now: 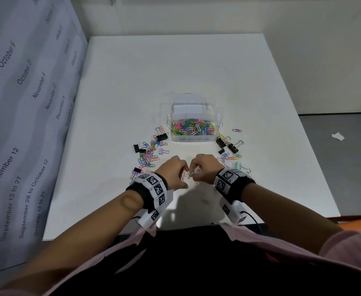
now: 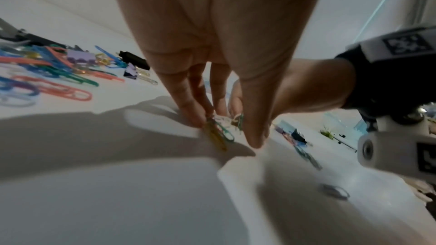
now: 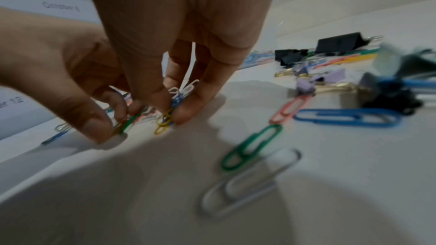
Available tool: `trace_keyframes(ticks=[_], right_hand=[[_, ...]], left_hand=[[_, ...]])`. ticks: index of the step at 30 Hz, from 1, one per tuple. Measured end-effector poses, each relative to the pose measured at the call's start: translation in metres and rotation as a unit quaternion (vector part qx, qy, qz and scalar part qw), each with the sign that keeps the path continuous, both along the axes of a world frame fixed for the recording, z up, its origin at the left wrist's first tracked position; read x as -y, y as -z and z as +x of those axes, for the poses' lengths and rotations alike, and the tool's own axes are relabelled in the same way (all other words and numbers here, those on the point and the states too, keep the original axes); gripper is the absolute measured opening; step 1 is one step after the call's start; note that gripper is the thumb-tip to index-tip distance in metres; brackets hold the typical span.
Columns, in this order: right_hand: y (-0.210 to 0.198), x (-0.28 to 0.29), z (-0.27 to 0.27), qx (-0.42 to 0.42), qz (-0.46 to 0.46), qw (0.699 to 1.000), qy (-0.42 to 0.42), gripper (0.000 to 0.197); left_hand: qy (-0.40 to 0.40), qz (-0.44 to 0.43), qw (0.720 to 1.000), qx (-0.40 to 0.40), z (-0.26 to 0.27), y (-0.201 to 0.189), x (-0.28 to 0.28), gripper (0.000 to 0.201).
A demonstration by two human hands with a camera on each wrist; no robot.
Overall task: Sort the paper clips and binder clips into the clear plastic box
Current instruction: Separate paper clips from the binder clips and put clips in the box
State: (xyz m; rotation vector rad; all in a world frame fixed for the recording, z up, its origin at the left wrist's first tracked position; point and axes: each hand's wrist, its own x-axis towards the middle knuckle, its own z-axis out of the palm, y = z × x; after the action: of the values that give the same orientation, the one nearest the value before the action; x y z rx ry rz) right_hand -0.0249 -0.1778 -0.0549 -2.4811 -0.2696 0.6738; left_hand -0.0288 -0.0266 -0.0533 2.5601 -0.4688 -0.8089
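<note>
The clear plastic box stands mid-table, its front part holding several coloured paper clips. Mixed paper clips and black and lilac binder clips lie in a left pile and a right pile. Both hands meet in front of the box, low over the table. My left hand pinches yellow and green paper clips. My right hand pinches a small bunch of white, blue and yellow paper clips. Green, white and blue clips lie loose beside it.
A sheet printed with dates forms a wall along the table's left side. The white table ends just before my body. A paper scrap lies on the grey floor to the right.
</note>
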Motion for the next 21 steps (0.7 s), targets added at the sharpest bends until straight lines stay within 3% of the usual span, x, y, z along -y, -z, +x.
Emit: trace_keyframes(ticks=[9, 18, 21], right_hand=[[-0.022, 0.024, 0.02, 0.016, 0.002, 0.998, 0.057, 0.01], [-0.063, 0.034, 0.077, 0.129, 0.079, 0.976, 0.158, 0.014], [-0.057, 0.034, 0.078, 0.128, 0.044, 0.983, 0.125, 0.019]], left_hand=[[0.015, 0.002, 1.0, 0.008, 0.005, 0.004, 0.001, 0.02], [0.027, 0.01, 1.0, -0.006, 0.007, 0.002, 0.003, 0.016], [0.027, 0.015, 0.999, 0.009, 0.004, 0.001, 0.003, 0.015]])
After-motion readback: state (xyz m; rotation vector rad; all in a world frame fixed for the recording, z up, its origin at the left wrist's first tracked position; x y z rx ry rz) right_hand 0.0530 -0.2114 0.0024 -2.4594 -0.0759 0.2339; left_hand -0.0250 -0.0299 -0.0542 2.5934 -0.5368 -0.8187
